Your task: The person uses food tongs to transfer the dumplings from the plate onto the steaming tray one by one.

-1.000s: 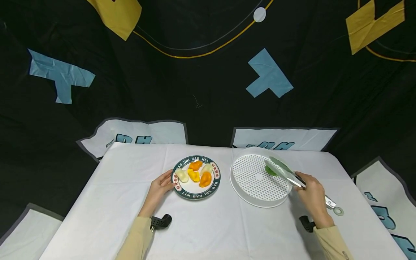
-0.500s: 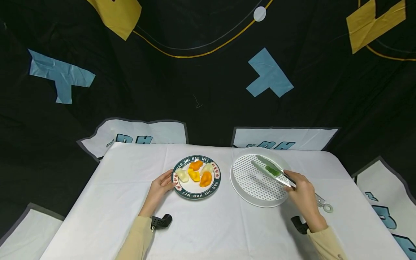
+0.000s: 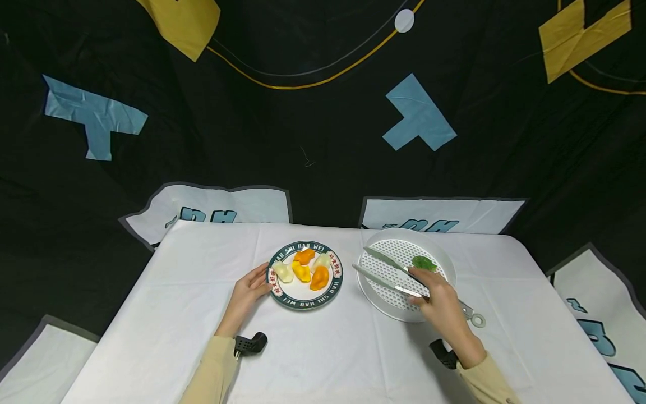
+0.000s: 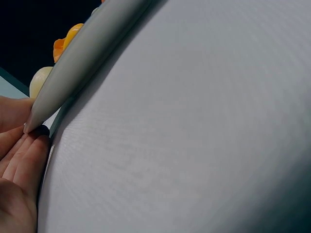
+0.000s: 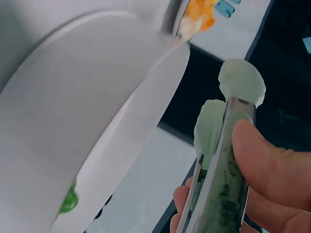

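My left hand (image 3: 250, 286) grips the left rim of a round plate (image 3: 305, 304) with a green patterned border, thumb above and fingers beneath. In the left wrist view the plate (image 4: 87, 60) appears edge-on. Several orange, yellow and pale food pieces (image 3: 301, 272) lie on it; their kind is unclear. My right hand (image 3: 444, 306) holds metal tongs (image 3: 387, 260) with pale green tips. The tong arms are spread with nothing between them, above a white perforated drain tray (image 3: 404, 247). A leafy-looking green piece (image 3: 424, 262) sits on the tray's far right, behind the tongs.
A white cloth covers the table (image 3: 323, 359). Behind it hangs a black curtain (image 3: 242, 140) with blue and yellow shapes. The plate and the drain tray stand side by side with a narrow gap between them.
My right hand has moved left with the tongs, passing over the green piece, and the tong arms have spread wider. The green piece stays on the tray. My left hand and the plate hold still.
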`<state>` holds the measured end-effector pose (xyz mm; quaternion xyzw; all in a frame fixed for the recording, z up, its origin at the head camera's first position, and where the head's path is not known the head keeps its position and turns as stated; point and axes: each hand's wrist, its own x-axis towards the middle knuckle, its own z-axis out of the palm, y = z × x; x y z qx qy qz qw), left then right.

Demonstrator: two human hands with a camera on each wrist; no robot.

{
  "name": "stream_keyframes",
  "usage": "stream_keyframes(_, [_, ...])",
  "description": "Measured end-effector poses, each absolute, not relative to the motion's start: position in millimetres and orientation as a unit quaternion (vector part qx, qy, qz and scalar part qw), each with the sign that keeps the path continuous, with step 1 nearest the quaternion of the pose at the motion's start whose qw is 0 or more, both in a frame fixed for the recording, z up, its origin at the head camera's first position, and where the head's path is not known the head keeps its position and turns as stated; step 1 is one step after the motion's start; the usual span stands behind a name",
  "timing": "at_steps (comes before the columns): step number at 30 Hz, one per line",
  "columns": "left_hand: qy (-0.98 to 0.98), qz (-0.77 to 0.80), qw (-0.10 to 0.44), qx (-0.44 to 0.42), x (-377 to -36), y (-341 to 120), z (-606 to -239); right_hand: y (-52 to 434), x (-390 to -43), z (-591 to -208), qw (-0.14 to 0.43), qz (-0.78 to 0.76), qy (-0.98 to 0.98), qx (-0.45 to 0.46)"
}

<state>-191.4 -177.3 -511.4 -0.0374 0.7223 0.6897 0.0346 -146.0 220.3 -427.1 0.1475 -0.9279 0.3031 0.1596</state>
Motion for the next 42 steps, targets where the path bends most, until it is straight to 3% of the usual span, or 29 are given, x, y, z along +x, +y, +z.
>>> stream_keyframes(18, [0.730, 0.681, 0.031, -0.037, -191, -178, -512, 173, -152, -447, 0.136, 0.294, -0.925, 0.196])
stream_keyframes(42, [0.726, 0.686, 0.029, -0.035, -192, -178, -514, 146, -166, -453, 0.123, 0.246, -0.940, 0.199])
